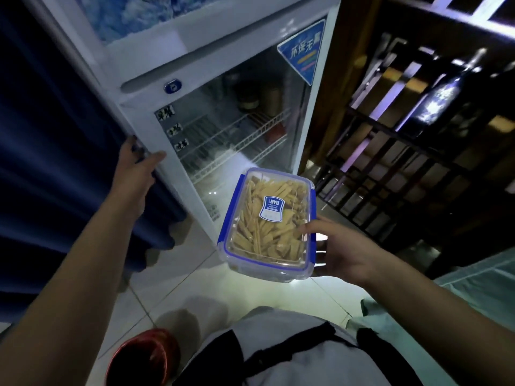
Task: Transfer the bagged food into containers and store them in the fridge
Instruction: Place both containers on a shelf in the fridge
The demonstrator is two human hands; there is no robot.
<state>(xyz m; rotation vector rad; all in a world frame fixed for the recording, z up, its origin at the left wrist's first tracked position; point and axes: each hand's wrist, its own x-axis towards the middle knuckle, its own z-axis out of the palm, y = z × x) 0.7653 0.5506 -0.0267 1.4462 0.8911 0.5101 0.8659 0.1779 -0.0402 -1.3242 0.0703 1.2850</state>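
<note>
Dim room, pale tiled floor (167, 277). We note left hand (136, 162) grasping the glass-door fridge (223, 112) edge; right hand (340, 252) grasping the lidded container (267, 227). Blue curtain (55, 135) left.

Pale glossy floor tiles (178, 277) are running from six o'clock up toward the centre, catching a bright patch of reflected light near the middle. A dark blue curtain (55, 135) is hanging in heavy folds from nine o'clock down to seven, its hem brushing the tiles. From one to three o'clock a dark wooden lattice rack (404, 162) is standing, with a dark bottle (437, 98) lying tilted in it. A red round container (145, 358) is sitting on the floor at seven o'clock. The room is looking dim overall.
</note>
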